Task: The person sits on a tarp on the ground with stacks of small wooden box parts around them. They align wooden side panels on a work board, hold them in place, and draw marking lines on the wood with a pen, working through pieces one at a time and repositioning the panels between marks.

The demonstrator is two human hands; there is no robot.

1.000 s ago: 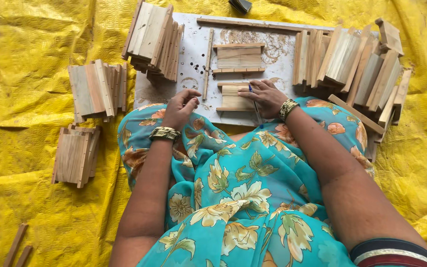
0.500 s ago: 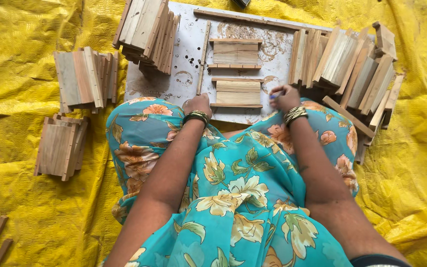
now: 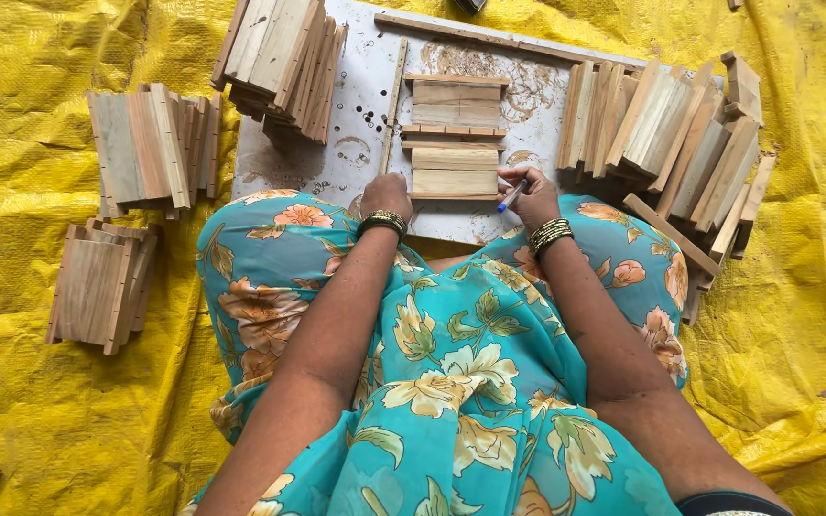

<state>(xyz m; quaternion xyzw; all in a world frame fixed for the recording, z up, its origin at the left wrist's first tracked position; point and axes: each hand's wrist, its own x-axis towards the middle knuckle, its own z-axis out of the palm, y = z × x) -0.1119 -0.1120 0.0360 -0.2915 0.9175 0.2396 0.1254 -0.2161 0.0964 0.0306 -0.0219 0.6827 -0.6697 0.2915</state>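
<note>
1. My right hand (image 3: 531, 198) grips a blue pen (image 3: 512, 195) beside the wood piece (image 3: 454, 182).
2. My left hand (image 3: 386, 194) is curled, empty, at that piece's left end.
3. The piece lies flat on the white board (image 3: 356, 143), stacks (image 3: 284, 53) of wood either side.

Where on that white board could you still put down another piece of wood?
The bare patch of white board lies between the leaning stack at its left corner and the upright thin strip. Another gap sits right of the middle pieces, before the right stack. The middle is crowded, near the left hand and right hand.
</note>
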